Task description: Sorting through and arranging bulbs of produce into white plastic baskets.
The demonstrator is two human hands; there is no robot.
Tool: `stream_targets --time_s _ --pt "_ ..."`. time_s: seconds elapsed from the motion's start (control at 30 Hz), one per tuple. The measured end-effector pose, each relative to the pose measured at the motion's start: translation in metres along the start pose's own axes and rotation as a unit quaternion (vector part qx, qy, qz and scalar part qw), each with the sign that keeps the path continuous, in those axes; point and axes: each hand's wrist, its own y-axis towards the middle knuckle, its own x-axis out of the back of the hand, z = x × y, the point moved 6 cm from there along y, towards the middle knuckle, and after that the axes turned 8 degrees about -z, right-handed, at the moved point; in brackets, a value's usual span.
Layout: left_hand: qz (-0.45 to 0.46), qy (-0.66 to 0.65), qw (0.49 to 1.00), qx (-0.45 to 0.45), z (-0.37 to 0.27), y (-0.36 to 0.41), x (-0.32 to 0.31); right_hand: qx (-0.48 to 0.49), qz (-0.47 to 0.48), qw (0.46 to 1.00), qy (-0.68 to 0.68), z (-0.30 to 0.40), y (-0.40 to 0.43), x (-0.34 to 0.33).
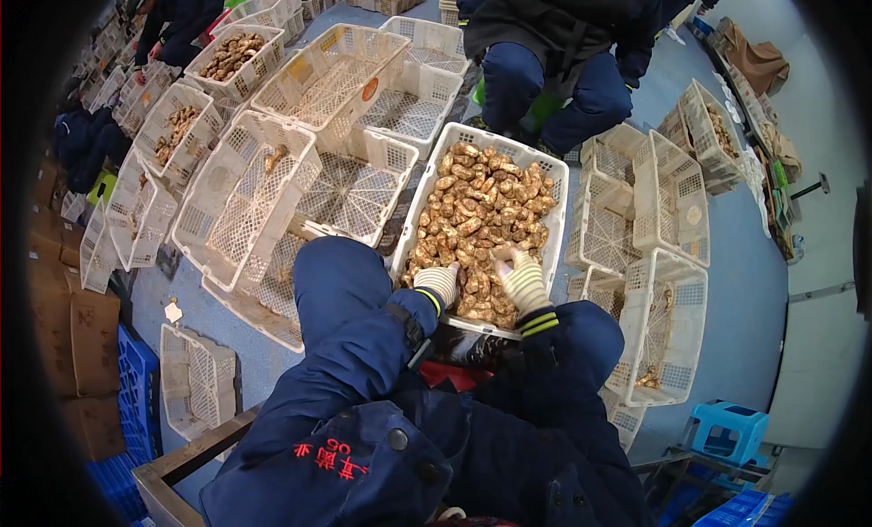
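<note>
A white plastic crate point(560, 186) between my knees is heaped with brown, knobbly mushrooms point(477, 207), matsutake by their look. My left hand point(438, 283), in a striped knitted glove with bare fingertips, rests on the heap at its near left side; its fingertips are partly hidden among the mushrooms. To the right, my right hand point(524, 279), gloved alike, touches the heap near the crate's right wall, with thumb and fingertips at a mushroom. Whether either hand grips one is not plain.
Crates with few mushrooms point(235, 193) stand at the left, and stacked crates point(671, 193) at the right. A co-worker point(552, 71) sits just beyond my crate. A metal frame point(197, 452) is near my left elbow, a blue stool point(729, 428) at the lower right.
</note>
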Motion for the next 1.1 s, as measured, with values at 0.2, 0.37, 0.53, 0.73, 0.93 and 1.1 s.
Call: stream_targets --time_s 0.2,0.37,0.53,0.73,0.93,1.1 --pt "0.045 -0.056 0.997 0.026 -0.003 -0.007 0.014 0.064 0.455 0.888 -0.022 0.019 -0.119 -0.074" --pt "0.041 -0.114 0.99 0.067 0.0 -0.005 0.026 0.067 0.412 0.897 -0.149 0.011 -0.12 -0.084" --pt "-0.017 -0.638 0.768 -0.047 -0.005 0.009 0.04 -0.102 0.245 0.963 0.057 0.008 -0.085 -0.058" --pt "0.064 -0.795 0.593 0.116 -0.005 -0.011 0.036 -0.306 0.148 0.781 0.524 0.001 -0.081 -0.067" --pt "0.114 -0.776 0.616 0.078 -0.015 -0.015 0.043 -0.258 0.127 0.811 0.51 0.012 -0.073 -0.049" --pt "0.062 -0.754 0.651 0.064 -0.01 -0.009 0.03 -0.218 0.031 0.909 0.353 0.021 -0.072 -0.02"
